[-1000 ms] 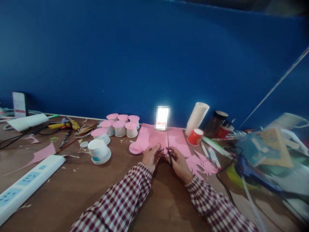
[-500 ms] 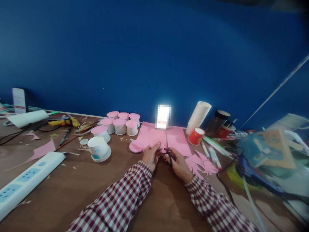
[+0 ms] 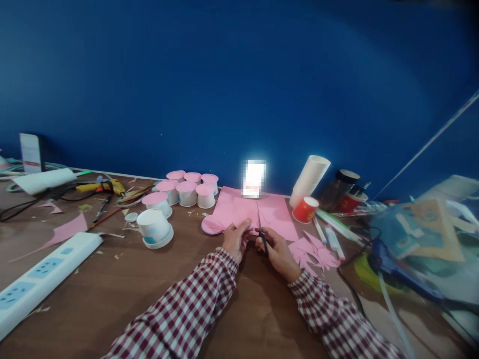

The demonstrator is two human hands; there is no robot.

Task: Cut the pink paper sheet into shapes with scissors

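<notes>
My right hand point(image 3: 277, 251) is closed on a pair of scissors point(image 3: 261, 227), its fingers at the dark handles and the blades pointing away from me. Close by on the left, my left hand point(image 3: 238, 240) pinches a piece of pink paper point(image 3: 239, 214); how much of it is loose from the sheet behind I cannot tell. More pink paper point(image 3: 279, 214) lies flat under and behind the blades. Beside my left hand rest rounded pink pieces point(image 3: 211, 225). Pink offcuts point(image 3: 312, 252) are scattered to the right of my right hand.
Several paper cups with pink tops point(image 3: 187, 193) stand left, near a white cup point(image 3: 153, 227) on a lid. A lit screen point(image 3: 254, 178) leans at the wall. Right are stacked cups point(image 3: 310, 179), a red cup point(image 3: 306, 209) and a blue glue gun point(image 3: 396, 271). A power strip point(image 3: 48, 279) lies left.
The whole view has shifted slightly. Both hands keep nearly the same pose on the paper and scissors; any cutting progress is too small to make out.
</notes>
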